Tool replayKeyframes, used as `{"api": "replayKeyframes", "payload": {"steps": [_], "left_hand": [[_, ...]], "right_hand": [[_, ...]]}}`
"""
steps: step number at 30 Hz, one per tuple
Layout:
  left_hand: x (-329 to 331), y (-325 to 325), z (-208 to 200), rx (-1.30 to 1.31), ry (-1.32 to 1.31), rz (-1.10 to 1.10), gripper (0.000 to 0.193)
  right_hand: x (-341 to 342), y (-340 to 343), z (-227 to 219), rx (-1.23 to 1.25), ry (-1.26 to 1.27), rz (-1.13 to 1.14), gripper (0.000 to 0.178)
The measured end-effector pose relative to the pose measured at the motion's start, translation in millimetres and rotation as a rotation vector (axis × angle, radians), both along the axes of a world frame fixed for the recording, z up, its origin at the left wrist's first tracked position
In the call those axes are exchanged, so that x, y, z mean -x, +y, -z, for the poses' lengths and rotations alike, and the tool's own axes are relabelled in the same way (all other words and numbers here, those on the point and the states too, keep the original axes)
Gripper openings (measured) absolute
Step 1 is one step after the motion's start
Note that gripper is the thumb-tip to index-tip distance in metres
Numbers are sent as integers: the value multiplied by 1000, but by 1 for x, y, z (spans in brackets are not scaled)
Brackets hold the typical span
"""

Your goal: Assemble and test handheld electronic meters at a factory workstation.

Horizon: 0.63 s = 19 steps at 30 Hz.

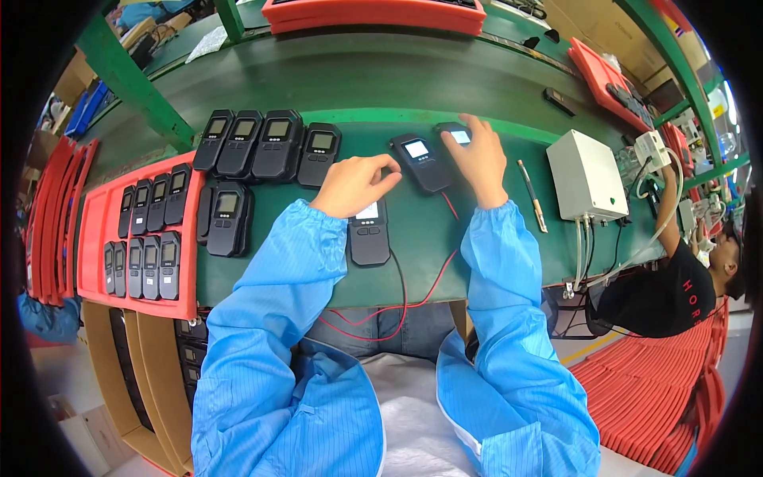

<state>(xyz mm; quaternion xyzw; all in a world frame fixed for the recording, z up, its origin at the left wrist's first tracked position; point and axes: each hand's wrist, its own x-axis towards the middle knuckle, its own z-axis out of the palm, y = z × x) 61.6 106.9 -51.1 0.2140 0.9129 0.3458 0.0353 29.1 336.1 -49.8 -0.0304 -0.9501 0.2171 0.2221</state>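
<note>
My right hand point(483, 163) grips a black handheld device point(455, 131) with a lit screen, thumb and fingers around it; much of the device is hidden. My left hand point(356, 184) hovers with curled fingers, thumb and index apart and nothing between them. Just below it lies another black device point(370, 245) with a lit screen, its top partly covered by the hand. Between my hands a third lit device point(426, 165) lies tilted on the green table point(509, 262). Red and black wires point(433, 282) run across the table toward these devices.
Several dark-screened devices point(278, 147) stand at the left, with more in a red foam tray point(94, 230). At right are a pen point(532, 195) and a white box point(584, 175) with cables. A co-worker point(660, 286) sits beyond it, above stacked red trays point(660, 389).
</note>
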Motion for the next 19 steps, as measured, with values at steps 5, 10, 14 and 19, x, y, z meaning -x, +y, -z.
{"api": "replayKeyframes", "payload": {"steps": [5,10,14,19], "left_hand": [[-1,0,6,-47,18,-33,28],[-2,1,10,-97,54,-42,41],[1,2,14,-99,71,-55,50],[5,-3,17,-34,71,-47,60]], "right_hand": [[-6,1,5,30,-56,-135,42],[-7,-3,11,-19,36,-273,41],[-8,-1,6,-59,-74,-315,43],[-3,-7,13,-125,45,-379,47]]}}
